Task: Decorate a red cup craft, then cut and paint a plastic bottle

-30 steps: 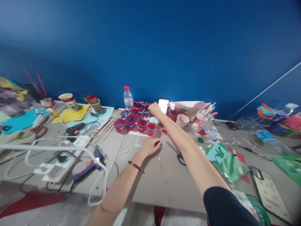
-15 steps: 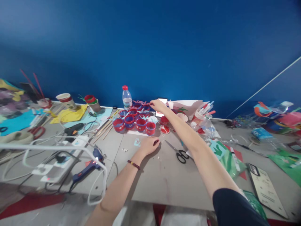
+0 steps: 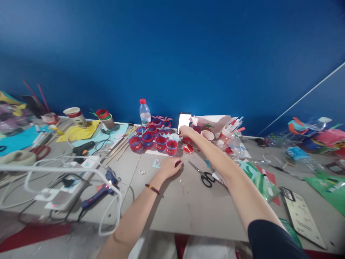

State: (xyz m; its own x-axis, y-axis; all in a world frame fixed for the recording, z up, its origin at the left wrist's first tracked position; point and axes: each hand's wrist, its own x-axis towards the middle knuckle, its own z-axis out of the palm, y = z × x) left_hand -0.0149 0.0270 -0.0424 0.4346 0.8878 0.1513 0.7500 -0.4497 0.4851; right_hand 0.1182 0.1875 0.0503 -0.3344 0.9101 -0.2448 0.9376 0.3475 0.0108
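Note:
My left hand rests on the grey table with its fingers curled in. A dark gap shows between thumb and fingers, and what is inside, if anything, is hidden. My right hand reaches across to the back, over the lower edge of a phone propped against the blue wall with a bright white screen. Its fingertips are blurred, and whether they touch the screen is unclear. Just left of that hand stand several red and blue cups with eyes. Close to my left hand lies a light blue paper scrap.
Black-handled scissors lie between my arms. A clear bottle stands behind the cups. To the left are a blue glue gun and a white power strip with loose cables. Another phone lies at the right.
My right hand has moved down and slightly right, from the phone's left side to its lower edge. The screen now shows plain white. My left hand has stayed in place.

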